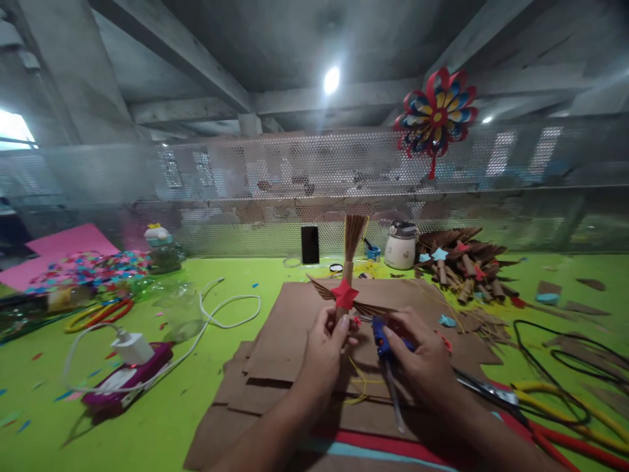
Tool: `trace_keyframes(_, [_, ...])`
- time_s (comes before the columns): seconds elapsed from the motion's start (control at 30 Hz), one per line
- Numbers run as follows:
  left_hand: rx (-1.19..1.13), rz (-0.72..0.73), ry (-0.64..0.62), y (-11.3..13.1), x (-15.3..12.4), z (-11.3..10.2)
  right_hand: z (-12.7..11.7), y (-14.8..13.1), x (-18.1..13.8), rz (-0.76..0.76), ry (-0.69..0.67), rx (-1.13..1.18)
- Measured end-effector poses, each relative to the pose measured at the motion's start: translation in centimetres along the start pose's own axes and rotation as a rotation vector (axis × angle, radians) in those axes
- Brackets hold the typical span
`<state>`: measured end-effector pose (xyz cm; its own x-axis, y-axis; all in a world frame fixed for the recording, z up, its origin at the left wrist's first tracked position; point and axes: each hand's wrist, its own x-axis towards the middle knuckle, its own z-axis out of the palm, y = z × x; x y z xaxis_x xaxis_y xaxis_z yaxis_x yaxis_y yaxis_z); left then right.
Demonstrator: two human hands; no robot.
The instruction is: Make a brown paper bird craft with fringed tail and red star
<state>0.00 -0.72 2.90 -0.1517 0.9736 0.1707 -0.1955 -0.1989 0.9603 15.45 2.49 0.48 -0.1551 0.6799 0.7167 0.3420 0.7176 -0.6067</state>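
My left hand (327,341) grips the lower end of a brown cardboard craft figure (348,265), held upright. The figure has a rolled tube body, pleated wings at both sides and a pleated fan edged in yellow on top. A red paper star (344,294) sits on its front. My right hand (417,344) is closed around a blue glue gun (381,336), its nozzle side near the figure's lower right. A translucent glue stick (394,396) hangs below the gun. A small red piece (357,320) shows by my left fingertips. Yellow string (363,380) dangles underneath.
Stacked cardboard sheets (275,314) lie under my hands. At right are a pile of cardboard figures (462,262), scissors (550,393) and a black cable (555,354). A power strip (128,380), white cable (228,298) and paper stars (98,269) lie left. A jar (400,246) stands behind.
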Motion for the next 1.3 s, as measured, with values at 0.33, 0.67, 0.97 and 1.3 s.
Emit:
trace_keyframes(0.33, [-0.112,0.035,0.145,-1.6,1.4,-1.4,0.9,0.3,-0.8,0.076,-0.192,0.018])
trace_keyframes(0.67, [-0.141,-0.008,0.163,-1.0,1.3,-1.6,0.9,-0.7,-1.0,-0.009,-0.347,-0.028])
trace_keyframes(0.97, [-0.12,-0.022,0.078,-1.3,1.0,-1.5,0.8,-0.9,-0.8,0.014,-0.402,0.055])
trace_keyframes(1.3, [-0.165,0.022,0.117,-2.5,1.9,-2.0,1.1,-0.9,-0.9,0.065,-0.463,0.003])
